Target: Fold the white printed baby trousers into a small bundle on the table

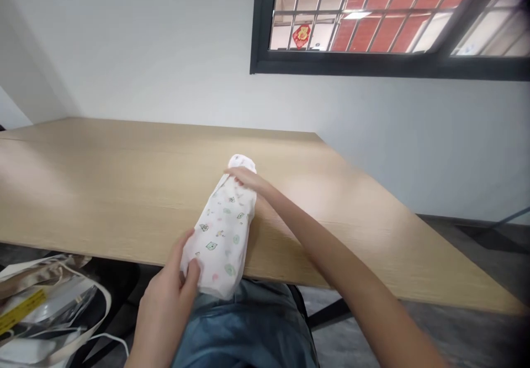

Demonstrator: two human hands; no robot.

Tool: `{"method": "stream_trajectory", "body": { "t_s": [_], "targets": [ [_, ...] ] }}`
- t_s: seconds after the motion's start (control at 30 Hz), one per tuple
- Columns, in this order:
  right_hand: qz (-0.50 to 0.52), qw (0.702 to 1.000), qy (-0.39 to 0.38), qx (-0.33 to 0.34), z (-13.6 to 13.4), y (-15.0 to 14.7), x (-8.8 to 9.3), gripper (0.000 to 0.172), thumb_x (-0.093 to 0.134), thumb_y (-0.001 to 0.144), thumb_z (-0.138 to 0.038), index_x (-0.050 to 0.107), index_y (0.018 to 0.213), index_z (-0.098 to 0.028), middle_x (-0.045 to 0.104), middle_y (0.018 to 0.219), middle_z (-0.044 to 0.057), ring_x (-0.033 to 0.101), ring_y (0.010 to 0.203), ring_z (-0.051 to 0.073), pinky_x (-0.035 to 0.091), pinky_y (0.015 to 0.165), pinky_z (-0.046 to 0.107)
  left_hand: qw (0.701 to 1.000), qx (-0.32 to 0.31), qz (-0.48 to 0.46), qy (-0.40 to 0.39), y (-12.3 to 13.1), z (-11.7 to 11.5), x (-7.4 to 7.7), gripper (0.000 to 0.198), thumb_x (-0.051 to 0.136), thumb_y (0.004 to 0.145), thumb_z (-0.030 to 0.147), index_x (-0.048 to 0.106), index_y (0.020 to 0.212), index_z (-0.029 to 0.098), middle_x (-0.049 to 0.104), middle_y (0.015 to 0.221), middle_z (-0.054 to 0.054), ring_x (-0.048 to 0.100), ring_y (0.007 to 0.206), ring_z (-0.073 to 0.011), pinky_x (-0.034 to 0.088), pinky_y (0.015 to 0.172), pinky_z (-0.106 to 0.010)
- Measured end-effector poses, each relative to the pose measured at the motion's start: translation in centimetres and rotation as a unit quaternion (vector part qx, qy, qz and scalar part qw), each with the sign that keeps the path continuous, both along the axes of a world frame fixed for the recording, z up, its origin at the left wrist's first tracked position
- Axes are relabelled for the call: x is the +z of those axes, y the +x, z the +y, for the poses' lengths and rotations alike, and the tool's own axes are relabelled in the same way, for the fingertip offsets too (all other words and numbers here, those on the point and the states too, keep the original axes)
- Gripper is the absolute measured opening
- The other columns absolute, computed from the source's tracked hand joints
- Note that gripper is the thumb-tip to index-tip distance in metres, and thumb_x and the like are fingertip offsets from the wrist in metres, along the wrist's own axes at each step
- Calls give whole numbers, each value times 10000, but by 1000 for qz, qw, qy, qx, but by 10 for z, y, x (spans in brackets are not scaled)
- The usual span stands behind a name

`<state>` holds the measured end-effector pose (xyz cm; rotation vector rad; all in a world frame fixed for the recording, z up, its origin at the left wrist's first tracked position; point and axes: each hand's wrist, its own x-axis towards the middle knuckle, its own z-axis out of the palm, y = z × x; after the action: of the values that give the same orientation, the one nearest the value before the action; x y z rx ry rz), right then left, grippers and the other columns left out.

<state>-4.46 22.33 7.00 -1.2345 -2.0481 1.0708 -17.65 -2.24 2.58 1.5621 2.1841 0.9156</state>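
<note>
A folded white cloth [223,230] with small green, pink and dark prints lies lengthwise on the wooden table [124,191], its near end reaching past the front edge. My left hand [174,280] pinches the cloth's lower left edge between thumb and fingers. Across the far end rests my right hand [245,178], its fingers curled over the cloth and its fingertips partly hidden. The cloth's rounded far tip shows beyond that hand.
An open bag [105,296] with plastic packages and a yellow label stands below the table at the left. Behind the table are a wall and a barred window [372,20]. The table's right edge slants toward me.
</note>
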Motion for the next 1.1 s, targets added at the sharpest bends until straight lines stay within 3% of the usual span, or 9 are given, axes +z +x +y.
{"method": "stream_trajectory", "body": {
  "t_s": [0.13,0.23,0.4,0.5,0.57,0.67,0.77,0.9,1.1],
  "targets": [
    [-31,996,18,76,1,-6,-18,265,432,882,-235,642,1043,-234,554,1241,15,488,1127,210,345,975,317,980,-29,177,82,-5,2,-19,333,380,860,306,646,1059,309,555,873,-83,532,770,-256,442,662,-405],
    [-48,993,9,104,4,12,-16,353,407,889,-219,577,1192,-285,474,1334,-31,451,1181,190,337,994,305,946,-10,292,138,9,0,-26,296,426,847,275,673,995,341,522,970,-120,501,791,-291,416,613,-446],
    [-90,993,-33,61,-4,58,-3,356,445,882,-389,624,1145,-228,555,1245,42,527,1080,247,394,951,388,940,-153,242,184,42,6,-11,256,445,842,191,662,953,267,541,1065,-103,512,970,-276,411,786,-503],
    [-84,994,-51,55,-20,76,5,408,466,858,-477,636,1121,-215,566,1224,59,513,1093,258,388,956,392,921,-296,205,147,48,46,10,283,372,895,216,654,903,195,561,1119,-94,494,1068,-249,411,898,-442],
    [-62,991,-60,98,-32,81,9,401,433,876,-470,621,1136,-229,550,1246,33,491,1128,234,373,974,354,878,-406,229,112,47,88,22,348,340,918,229,519,1199,127,522,1234,-114,457,1153,-231,393,964,-385],
    [-86,975,-33,201,-40,77,4,418,281,936,-406,580,1177,-240,582,1201,14,514,1099,205,388,956,342,846,-465,246,90,47,150,27,381,383,897,194,465,1260,115,513,1285,-90,471,1168,-209,368,998,-327],
    [-215,947,113,212,-30,69,-12,456,178,954,-317,504,1261,-232,519,1287,31,443,1186,226,321,1009,413,833,-482,262,69,52,178,18,340,373,914,228,547,1174,96,529,1276,-113,434,1218,-257,315,1040,-386],
    [-373,892,245,72,5,59,-35,483,237,939,-316,344,1390,-182,263,1464,58,163,1347,291,129,1071,512,828,-488,273,55,55,138,2,487,299,948,349,327,1374,114,299,1446,-134,234,1340,-292,226,1085,-464],
    [-363,893,265,-5,33,46,-39,525,233,945,-284,246,1414,-50,177,1481,143,70,1348,356,68,1060,547,805,-537,229,104,44,26,-6,621,384,917,427,187,1422,125,235,1473,-88,174,1364,-228,229,1112,-406]
  ]
}}
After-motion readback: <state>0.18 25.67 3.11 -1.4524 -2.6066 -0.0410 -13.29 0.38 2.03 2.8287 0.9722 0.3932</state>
